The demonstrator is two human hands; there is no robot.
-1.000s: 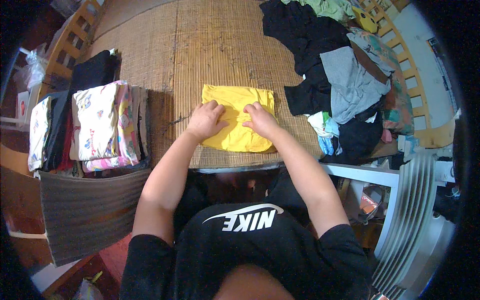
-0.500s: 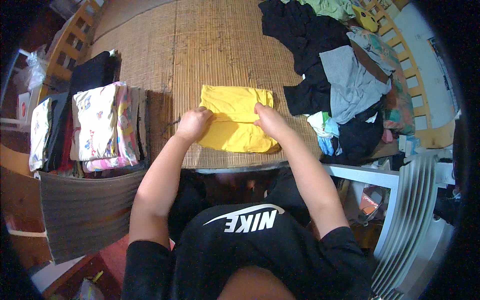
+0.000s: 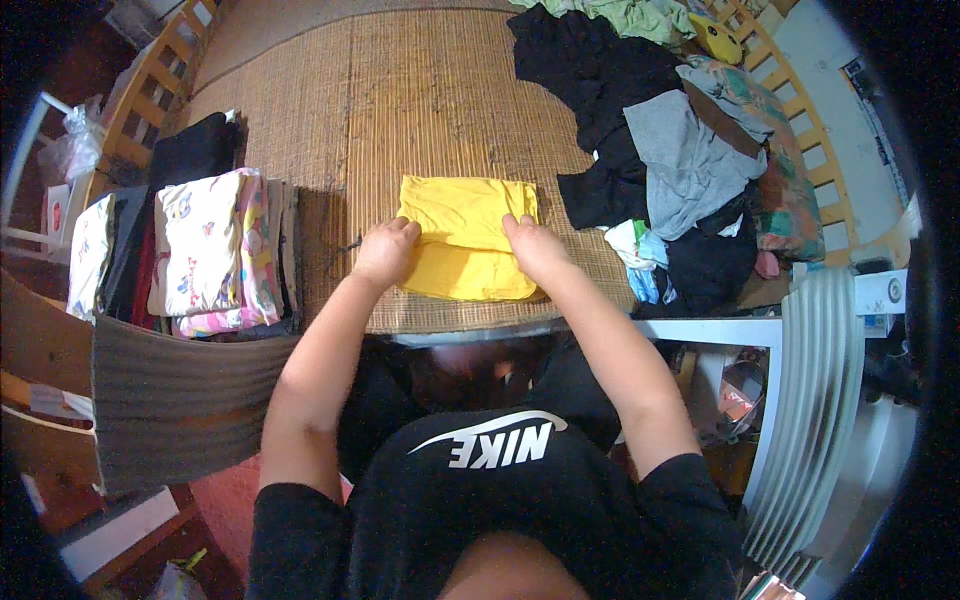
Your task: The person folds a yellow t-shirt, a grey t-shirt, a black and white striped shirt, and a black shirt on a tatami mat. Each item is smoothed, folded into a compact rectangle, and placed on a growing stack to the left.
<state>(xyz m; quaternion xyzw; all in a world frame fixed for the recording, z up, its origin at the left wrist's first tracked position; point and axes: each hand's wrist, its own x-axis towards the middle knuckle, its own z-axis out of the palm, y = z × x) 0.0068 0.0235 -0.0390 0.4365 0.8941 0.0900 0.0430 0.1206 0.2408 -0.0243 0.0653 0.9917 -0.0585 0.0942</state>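
Note:
A folded yellow garment (image 3: 468, 212) lies on the woven mat in front of me; its exact kind is hidden by the folds. A crease runs across its middle, with a loose layer lifted there and a shaded band just below. My left hand (image 3: 388, 252) pinches this layer at the left side, fingers closed on the cloth. At the right side my right hand (image 3: 536, 248) grips the same layer between thumb and fingers. Both forearms reach in from the near edge.
The woven mat (image 3: 300, 90) covers the bed. Folded clothes (image 3: 205, 250) stand in stacks at left. At right lies a loose heap with black clothes (image 3: 610, 80) and a grey garment (image 3: 680, 150). Wooden rails (image 3: 150, 105) edge the bed; a pale ribbed panel (image 3: 815, 400) stands near right.
The whole view has shifted slightly. Both hands keep their hold on the yellow garment, and its folded shape looks nearly the same.

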